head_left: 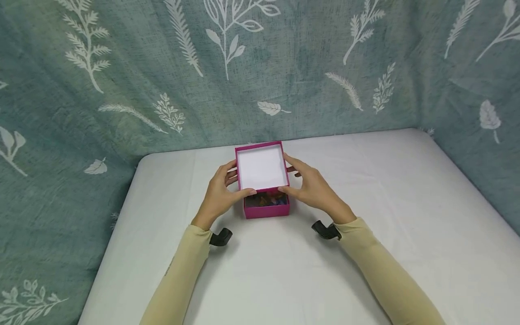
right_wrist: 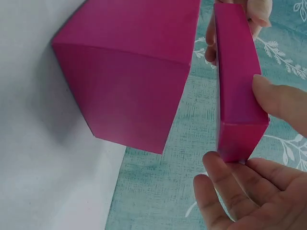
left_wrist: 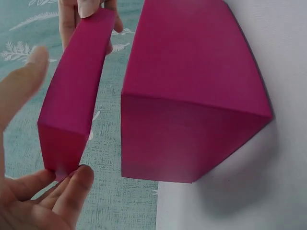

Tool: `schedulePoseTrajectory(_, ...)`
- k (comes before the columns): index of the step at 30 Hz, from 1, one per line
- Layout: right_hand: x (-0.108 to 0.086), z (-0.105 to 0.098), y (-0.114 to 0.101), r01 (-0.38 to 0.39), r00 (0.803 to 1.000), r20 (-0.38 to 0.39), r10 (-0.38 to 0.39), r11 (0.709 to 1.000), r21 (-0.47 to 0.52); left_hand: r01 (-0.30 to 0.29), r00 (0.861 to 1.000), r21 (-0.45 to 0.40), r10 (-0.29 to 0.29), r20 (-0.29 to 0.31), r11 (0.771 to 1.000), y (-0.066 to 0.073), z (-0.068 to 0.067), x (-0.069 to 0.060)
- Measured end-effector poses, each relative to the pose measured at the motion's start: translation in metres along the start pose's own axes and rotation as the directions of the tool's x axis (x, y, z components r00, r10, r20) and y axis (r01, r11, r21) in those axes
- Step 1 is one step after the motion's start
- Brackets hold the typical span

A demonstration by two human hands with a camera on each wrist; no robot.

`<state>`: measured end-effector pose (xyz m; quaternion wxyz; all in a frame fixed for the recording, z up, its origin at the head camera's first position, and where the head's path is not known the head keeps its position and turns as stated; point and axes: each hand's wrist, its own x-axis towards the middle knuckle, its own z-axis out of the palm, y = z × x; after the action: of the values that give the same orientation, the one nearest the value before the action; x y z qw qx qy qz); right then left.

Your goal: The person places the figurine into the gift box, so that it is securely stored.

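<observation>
A magenta box [head_left: 267, 211] stands on the table with its top uncovered. Inside it are small dark and orange-brown contents [head_left: 271, 198], too small to make out. Its lid [head_left: 263, 167] is tilted up just above and behind the box, white inner face toward me. My left hand [head_left: 219, 194] holds the lid's left side, fingers at the edge and thumb near the front left corner. At the opposite side my right hand [head_left: 317, 187] grips the lid with fingertips and thumb. Both wrist views show a gap between the lid [left_wrist: 76, 76] and the box [right_wrist: 120, 91].
A white cloth covers the table [head_left: 386, 216]. Behind it and along both sides hangs a green curtain [head_left: 300, 81] with white leaf prints. Black wrist mounts [head_left: 221, 237] stick out at both sleeve cuffs.
</observation>
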<state>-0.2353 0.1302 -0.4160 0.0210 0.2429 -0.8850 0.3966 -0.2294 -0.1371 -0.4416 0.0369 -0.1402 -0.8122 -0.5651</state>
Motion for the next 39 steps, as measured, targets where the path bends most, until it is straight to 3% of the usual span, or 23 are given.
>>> schedulePoseTrajectory(9,0.000,0.005,0.003,0.007,1.000,0.007,-0.007,0.999,0.041,-0.011,0.999,0.008,0.012,-0.038,1.000,0.000,-0.005,-0.005)
schedulePoseTrajectory(19,-0.003,0.002,0.006,-0.008,1.000,-0.019,0.009,0.998,0.065,-0.017,1.000,0.097,0.018,-0.017,0.995,0.003,-0.002,-0.002)
schedulePoseTrajectory(29,0.001,0.000,0.007,0.079,0.995,-0.060,-0.075,0.994,0.073,-0.097,0.995,0.008,0.097,0.017,0.995,0.013,-0.004,-0.003)
schedulePoseTrajectory(35,0.002,-0.001,0.005,0.110,0.991,-0.093,-0.097,0.984,0.139,-0.128,0.991,-0.054,0.130,0.029,0.990,0.015,-0.002,-0.004)
schedulePoseTrajectory(39,0.002,-0.004,-0.004,0.144,0.984,-0.131,-0.119,0.969,0.201,-0.175,0.984,-0.044,0.177,0.033,0.984,0.015,-0.001,-0.004)
